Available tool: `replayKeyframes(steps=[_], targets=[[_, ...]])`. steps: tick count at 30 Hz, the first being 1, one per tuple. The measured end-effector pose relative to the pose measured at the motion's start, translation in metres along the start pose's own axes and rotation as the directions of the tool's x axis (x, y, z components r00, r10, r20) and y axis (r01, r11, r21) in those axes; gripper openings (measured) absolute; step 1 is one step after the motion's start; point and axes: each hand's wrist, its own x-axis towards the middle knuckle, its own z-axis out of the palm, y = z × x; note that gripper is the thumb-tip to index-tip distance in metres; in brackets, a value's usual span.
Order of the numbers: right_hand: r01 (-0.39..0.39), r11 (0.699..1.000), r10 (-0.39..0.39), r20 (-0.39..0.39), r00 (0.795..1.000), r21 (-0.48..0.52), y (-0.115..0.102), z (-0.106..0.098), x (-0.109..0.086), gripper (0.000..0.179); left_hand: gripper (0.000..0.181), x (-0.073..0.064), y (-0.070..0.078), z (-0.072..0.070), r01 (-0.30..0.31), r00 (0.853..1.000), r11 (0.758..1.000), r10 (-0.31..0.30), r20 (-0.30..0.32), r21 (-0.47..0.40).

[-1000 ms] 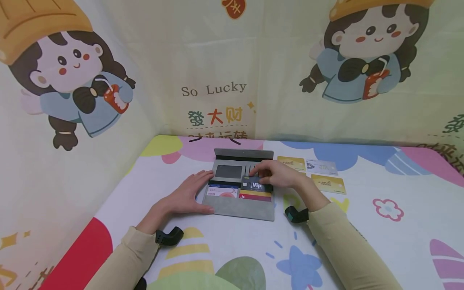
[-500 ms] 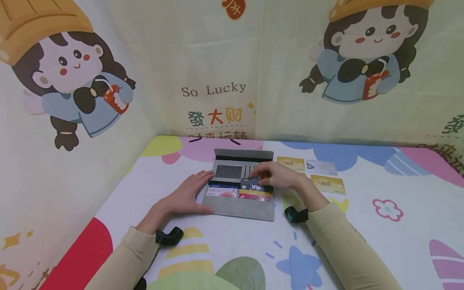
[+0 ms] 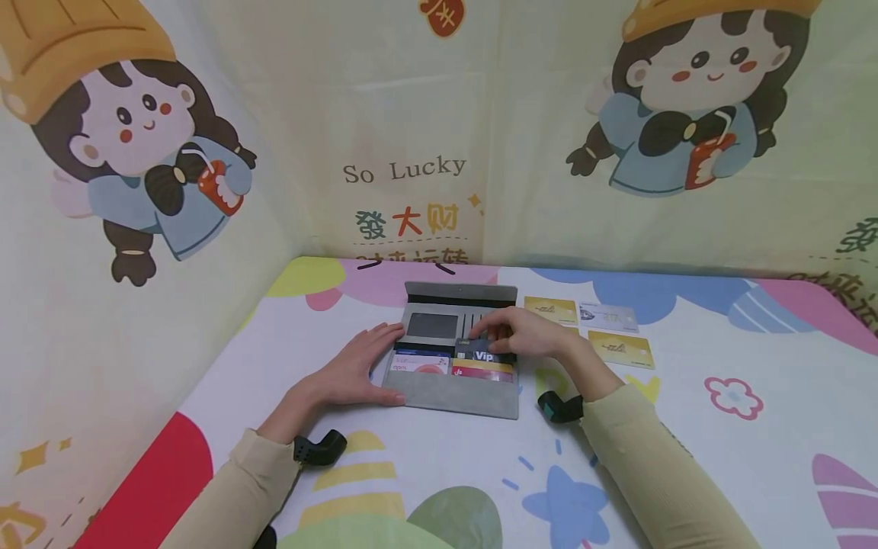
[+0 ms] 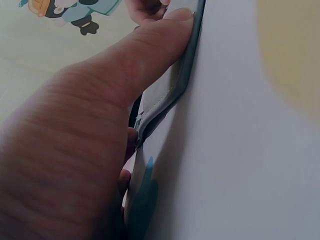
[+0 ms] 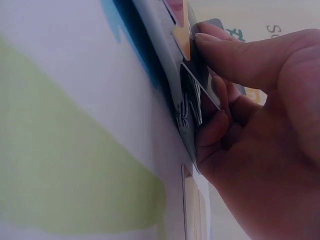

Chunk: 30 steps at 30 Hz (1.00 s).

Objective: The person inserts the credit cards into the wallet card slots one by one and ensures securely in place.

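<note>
A grey wallet [image 3: 453, 395] lies unfolded on the table, its long flap at the far side. My right hand [image 3: 531, 332] pinches a dark "Vip" card [image 3: 473, 350] over the wallet's right half; in the right wrist view the thumb [image 5: 235, 57] is on one face of this card with fingers behind it. Below it, a yellow-and-red card [image 3: 483, 370] sits in the near pocket, and a pink-and-white card [image 3: 420, 362] fills the left slot. My left hand [image 3: 353, 366] rests along the wallet's left edge, fingers spread, with the thumb [image 4: 150, 47] on its near-left corner.
Right of the wallet lie several loose cards: a gold card [image 3: 551, 309], a silver card [image 3: 609, 316] and another gold card [image 3: 621, 348], plus one partly hidden by my right hand. A printed cloth [image 3: 411, 99] hangs behind the table.
The dark "Vip" card has slid slightly down toward the near pocket with my right fingers on it. My left hand and the wallet keep their places.
</note>
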Motion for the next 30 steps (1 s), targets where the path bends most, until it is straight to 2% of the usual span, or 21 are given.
replayKeyframes(steps=[9,23,30], targets=[[0.011,1.000,-0.010,0.032,0.999,-0.010,-0.0015,0.0007,0.0024,0.028,0.106,-0.0003,0.0009,-0.0013,0.002,1.000,1.000,-0.002,-0.005,-0.010],[0.033,0.999,-0.034,0.062,0.998,0.028,-0.0006,0.0014,0.0028,0.026,0.106,0.0003,0.0017,-0.0036,-0.005,1.000,1.000,0.005,0.004,-0.013],[0.010,1.000,-0.011,0.029,1.000,0.029,0.0006,-0.0006,0.0037,0.027,0.106,0.0011,0.0013,-0.0043,-0.006,1.000,1.000,0.007,0.004,-0.011]])
